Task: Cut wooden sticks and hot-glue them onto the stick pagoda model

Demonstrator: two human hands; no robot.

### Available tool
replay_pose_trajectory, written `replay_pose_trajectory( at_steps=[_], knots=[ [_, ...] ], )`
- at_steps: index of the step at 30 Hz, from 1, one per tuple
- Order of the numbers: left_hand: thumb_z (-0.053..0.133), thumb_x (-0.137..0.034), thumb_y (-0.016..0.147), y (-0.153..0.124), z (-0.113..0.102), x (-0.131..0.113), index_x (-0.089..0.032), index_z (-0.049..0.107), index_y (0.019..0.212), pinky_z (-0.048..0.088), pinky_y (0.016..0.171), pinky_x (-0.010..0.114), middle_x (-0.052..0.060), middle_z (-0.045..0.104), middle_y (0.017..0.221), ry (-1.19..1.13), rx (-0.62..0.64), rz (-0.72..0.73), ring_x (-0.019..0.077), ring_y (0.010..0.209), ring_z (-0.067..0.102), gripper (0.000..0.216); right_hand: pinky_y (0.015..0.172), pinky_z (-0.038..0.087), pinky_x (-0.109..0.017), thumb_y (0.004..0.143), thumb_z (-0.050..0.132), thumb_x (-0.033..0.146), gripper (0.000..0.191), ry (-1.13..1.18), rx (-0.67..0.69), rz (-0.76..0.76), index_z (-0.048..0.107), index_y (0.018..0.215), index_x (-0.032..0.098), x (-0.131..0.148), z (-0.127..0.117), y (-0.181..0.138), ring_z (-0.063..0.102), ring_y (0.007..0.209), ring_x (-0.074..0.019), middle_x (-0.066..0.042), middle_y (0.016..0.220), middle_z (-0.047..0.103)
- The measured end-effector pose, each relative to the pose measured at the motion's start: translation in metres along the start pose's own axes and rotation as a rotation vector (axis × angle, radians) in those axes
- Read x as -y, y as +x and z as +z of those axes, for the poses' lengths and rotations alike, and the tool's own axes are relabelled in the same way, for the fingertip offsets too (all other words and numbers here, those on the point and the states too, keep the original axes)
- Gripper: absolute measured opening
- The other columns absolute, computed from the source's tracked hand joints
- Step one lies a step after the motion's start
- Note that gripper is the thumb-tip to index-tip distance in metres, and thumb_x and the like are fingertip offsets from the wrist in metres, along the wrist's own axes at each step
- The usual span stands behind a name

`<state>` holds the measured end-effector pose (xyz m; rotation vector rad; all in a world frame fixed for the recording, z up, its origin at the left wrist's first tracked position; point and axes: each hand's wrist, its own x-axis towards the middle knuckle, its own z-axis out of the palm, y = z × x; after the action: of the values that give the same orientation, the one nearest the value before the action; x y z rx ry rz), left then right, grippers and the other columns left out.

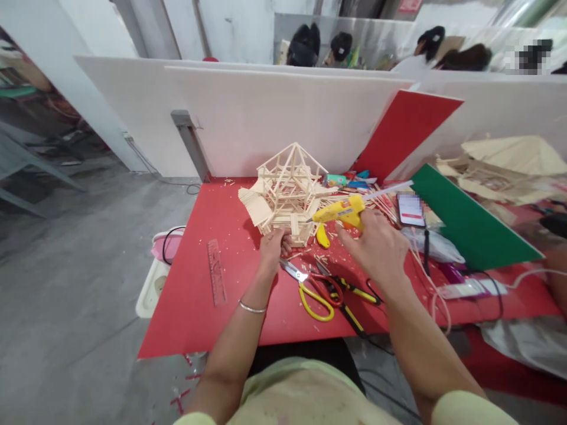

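Observation:
A model house of pale wooden sticks [286, 189] stands on the red table [208, 319]. My left hand [272, 251] is closed at the model's front lower edge, fingers pinched on its base. My right hand [376, 248] grips a yellow glue gun [339, 211] whose nozzle points left at the model's right side. A silver bangle [251, 307] is on my left wrist.
Yellow-handled scissors [310, 289] and red and yellow pliers [343, 289] lie just in front of my hands. A ruler [216, 271] lies at left. A phone [410, 208], a green board [465, 218], a red board [403, 133] and loose sticks are at right. White partitions stand behind.

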<state>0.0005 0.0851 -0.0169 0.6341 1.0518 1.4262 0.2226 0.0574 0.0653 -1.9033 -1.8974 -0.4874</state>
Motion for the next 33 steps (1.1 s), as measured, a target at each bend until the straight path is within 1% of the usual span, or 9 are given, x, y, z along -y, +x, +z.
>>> replay_pose_trajectory(
  at_steps=[3, 7, 10, 14, 18, 21, 27, 30, 33],
  knots=[
    [0.073, -0.054, 0.074, -0.002, 0.000, 0.001, -0.012, 0.071, 0.075, 0.031, 0.038, 0.020, 0.002, 0.064, 0.055, 0.017, -0.006, -0.015, 0.0080, 0.039, 0.051, 0.043, 0.060, 0.028, -0.030, 0.079, 0.061, 0.073, 0.057, 0.095, 0.157, 0.165, 0.059, 0.100, 0.020, -0.046, 0.007, -0.031, 0.058, 0.076, -0.0236, -0.008, 0.086, 0.066],
    [0.072, -0.054, 0.076, -0.004, 0.000, 0.010, -0.012, 0.071, 0.073, 0.030, 0.039, 0.019, 0.001, 0.061, 0.053, 0.048, -0.016, 0.005, 0.0073, 0.040, 0.049, 0.042, 0.060, 0.035, -0.029, 0.080, 0.065, 0.059, 0.042, 0.273, 0.379, 0.327, 0.062, 0.096, 0.020, -0.091, 0.029, -0.072, 0.058, 0.068, -0.0199, -0.006, 0.080, 0.068],
    [0.075, -0.048, 0.075, -0.004, -0.003, 0.022, -0.013, 0.070, 0.072, 0.030, 0.039, 0.019, -0.001, 0.059, 0.052, 0.102, -0.052, 0.053, 0.0068, 0.040, 0.047, 0.036, 0.065, 0.039, -0.029, 0.084, 0.059, 0.045, 0.032, 0.272, 0.437, 0.374, 0.067, 0.100, 0.019, -0.108, 0.052, -0.092, 0.063, 0.075, -0.0212, -0.009, 0.086, 0.072],
    [0.079, -0.040, 0.072, -0.006, -0.014, 0.042, -0.015, 0.070, 0.072, 0.033, 0.043, 0.020, -0.004, 0.056, 0.054, 0.213, -0.081, 0.153, 0.0069, 0.043, 0.045, 0.027, 0.070, 0.041, -0.030, 0.085, 0.058, 0.039, 0.033, 0.247, 0.443, 0.369, 0.070, 0.106, 0.017, -0.118, 0.068, -0.107, 0.064, 0.086, -0.0239, -0.013, 0.095, 0.073],
    [0.080, -0.033, 0.071, -0.011, -0.027, 0.053, -0.017, 0.075, 0.080, 0.041, 0.054, 0.022, -0.001, 0.064, 0.066, 0.404, -0.123, 0.289, 0.0095, 0.055, 0.052, 0.020, 0.078, 0.043, -0.035, 0.086, 0.055, 0.032, 0.037, 0.156, 0.266, 0.284, 0.069, 0.116, 0.015, -0.111, 0.053, -0.110, 0.062, 0.094, -0.0272, -0.018, 0.105, 0.071],
    [0.078, -0.030, 0.073, -0.012, -0.030, 0.058, -0.018, 0.076, 0.079, 0.046, 0.065, 0.023, 0.003, 0.070, 0.077, 0.596, -0.103, 0.383, 0.0137, 0.070, 0.059, 0.014, 0.077, 0.044, -0.035, 0.092, 0.050, 0.032, 0.034, 0.193, 0.161, 0.163, 0.069, 0.117, 0.019, -0.085, 0.033, -0.109, 0.062, 0.093, -0.0266, -0.016, 0.106, 0.071],
    [0.067, -0.033, 0.083, -0.017, -0.025, 0.065, -0.020, 0.077, 0.080, 0.045, 0.071, 0.027, 0.005, 0.070, 0.077, 0.815, 0.015, 0.398, 0.0177, 0.073, 0.058, 0.017, 0.078, 0.045, -0.031, 0.098, 0.050, 0.041, 0.034, 0.301, 0.390, -0.097, 0.068, 0.119, 0.021, -0.029, 0.030, -0.134, 0.063, 0.096, -0.0236, -0.010, 0.105, 0.072],
    [0.066, -0.030, 0.085, -0.019, -0.026, 0.066, -0.022, 0.077, 0.076, 0.045, 0.074, 0.030, 0.006, 0.069, 0.079, 0.978, 0.077, 0.478, 0.0190, 0.075, 0.057, 0.016, 0.085, 0.044, -0.033, 0.099, 0.051, 0.043, 0.037, 0.253, 0.385, -0.119, 0.066, 0.123, 0.019, -0.021, 0.040, -0.143, 0.061, 0.102, -0.0260, -0.012, 0.108, 0.071],
    [0.067, -0.028, 0.084, -0.019, -0.026, 0.067, -0.023, 0.078, 0.078, 0.045, 0.076, 0.031, 0.007, 0.069, 0.086, 1.047, 0.086, 0.538, 0.0201, 0.079, 0.059, 0.013, 0.083, 0.044, -0.034, 0.100, 0.046, 0.040, 0.033, 0.197, 0.409, -0.104, 0.068, 0.115, 0.020, -0.018, 0.043, -0.130, 0.062, 0.102, -0.0262, -0.012, 0.107, 0.071]
  ],
)
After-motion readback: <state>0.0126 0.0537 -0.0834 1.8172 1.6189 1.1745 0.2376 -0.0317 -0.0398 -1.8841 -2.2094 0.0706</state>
